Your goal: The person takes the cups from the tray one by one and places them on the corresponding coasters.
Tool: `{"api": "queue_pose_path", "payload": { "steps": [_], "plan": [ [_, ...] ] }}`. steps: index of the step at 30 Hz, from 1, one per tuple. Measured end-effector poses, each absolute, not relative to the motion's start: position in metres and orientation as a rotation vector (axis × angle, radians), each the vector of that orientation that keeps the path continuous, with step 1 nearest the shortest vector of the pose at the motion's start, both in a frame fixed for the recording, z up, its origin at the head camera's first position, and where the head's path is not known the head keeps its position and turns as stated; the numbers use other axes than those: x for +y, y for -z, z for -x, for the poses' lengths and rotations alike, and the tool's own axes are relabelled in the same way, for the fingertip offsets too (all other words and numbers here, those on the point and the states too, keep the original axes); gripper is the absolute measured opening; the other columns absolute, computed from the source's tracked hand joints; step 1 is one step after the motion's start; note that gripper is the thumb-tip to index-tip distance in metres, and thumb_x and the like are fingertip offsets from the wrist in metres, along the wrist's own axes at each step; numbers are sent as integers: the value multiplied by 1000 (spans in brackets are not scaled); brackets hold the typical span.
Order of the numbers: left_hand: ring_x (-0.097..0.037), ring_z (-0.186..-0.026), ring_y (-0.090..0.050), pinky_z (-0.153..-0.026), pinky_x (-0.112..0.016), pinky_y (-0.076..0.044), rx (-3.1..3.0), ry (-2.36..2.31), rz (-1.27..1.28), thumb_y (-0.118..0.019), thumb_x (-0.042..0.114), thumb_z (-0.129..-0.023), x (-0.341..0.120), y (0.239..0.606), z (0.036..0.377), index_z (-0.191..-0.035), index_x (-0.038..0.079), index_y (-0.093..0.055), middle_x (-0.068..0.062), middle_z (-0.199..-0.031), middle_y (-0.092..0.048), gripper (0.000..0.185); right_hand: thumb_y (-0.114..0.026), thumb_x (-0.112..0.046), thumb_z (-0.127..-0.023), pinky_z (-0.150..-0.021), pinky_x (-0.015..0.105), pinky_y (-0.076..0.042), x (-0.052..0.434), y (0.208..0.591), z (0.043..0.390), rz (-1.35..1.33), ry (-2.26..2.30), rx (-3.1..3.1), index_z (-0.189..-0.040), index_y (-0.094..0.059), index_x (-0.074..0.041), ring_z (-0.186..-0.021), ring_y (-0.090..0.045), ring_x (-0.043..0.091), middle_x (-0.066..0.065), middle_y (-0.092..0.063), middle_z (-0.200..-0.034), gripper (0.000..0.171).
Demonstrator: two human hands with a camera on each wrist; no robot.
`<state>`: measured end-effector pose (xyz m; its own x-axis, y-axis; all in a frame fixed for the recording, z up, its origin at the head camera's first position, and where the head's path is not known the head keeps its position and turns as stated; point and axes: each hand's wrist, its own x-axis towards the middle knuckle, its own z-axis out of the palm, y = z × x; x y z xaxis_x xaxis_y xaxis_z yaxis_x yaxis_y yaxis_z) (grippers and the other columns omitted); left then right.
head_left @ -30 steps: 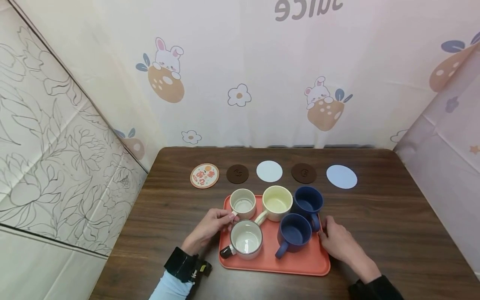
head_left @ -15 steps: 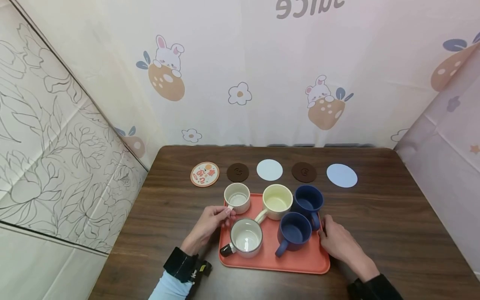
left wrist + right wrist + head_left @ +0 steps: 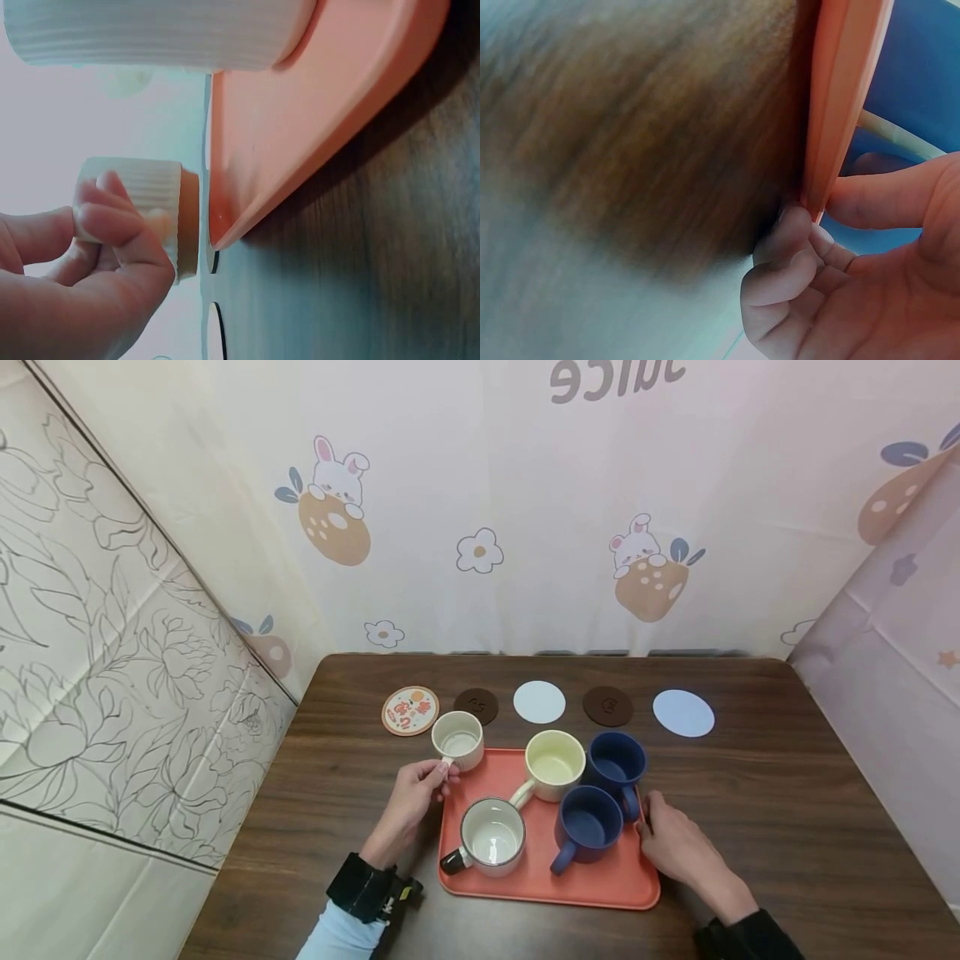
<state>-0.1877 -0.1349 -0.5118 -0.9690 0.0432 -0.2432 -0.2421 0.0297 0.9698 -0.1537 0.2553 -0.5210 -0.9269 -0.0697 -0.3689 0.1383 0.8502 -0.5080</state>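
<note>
My left hand [image 3: 411,802] pinches the handle of a small cream mug [image 3: 457,742], held up over the far left corner of the coral tray [image 3: 525,893]. Ribbed sides and a tan base show on this mug in the left wrist view. At the tray's right edge, my right hand [image 3: 681,837] grips the rim, thumb on one side and curled fingers on the other in the right wrist view. On the tray stand a white mug [image 3: 492,837] with a dark rim and black-tipped handle, a pale yellow mug [image 3: 555,765] and two navy mugs [image 3: 588,823].
Behind the tray runs a row of round coasters: a patterned one [image 3: 410,711], a brown one [image 3: 477,705] partly hidden by the raised mug, a white one [image 3: 539,702], another brown one [image 3: 607,706] and a pale one [image 3: 683,713]. A printed curtain [image 3: 555,602] hangs behind the table.
The small cream mug has risen from the tray and moved left and away from me, carried by my left hand. My right hand stays at the tray's rim.
</note>
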Motion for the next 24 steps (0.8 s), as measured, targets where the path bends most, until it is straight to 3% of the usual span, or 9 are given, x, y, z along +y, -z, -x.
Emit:
{"api": "queue_pose_path", "payload": {
  "steps": [24],
  "plan": [
    [-16, -77, -53, -70, -27, -45, 2187, -2121, 447, -45, 9, -113, -154, 518, 218, -109, -11, -66, -6, -88, -62, 29, -60, -10, -104, -66, 41, -47, 256, 523, 154, -64, 744, 2628, -126, -44, 11, -78, -56, 27, 14, -55, -93, 34]
  ]
}}
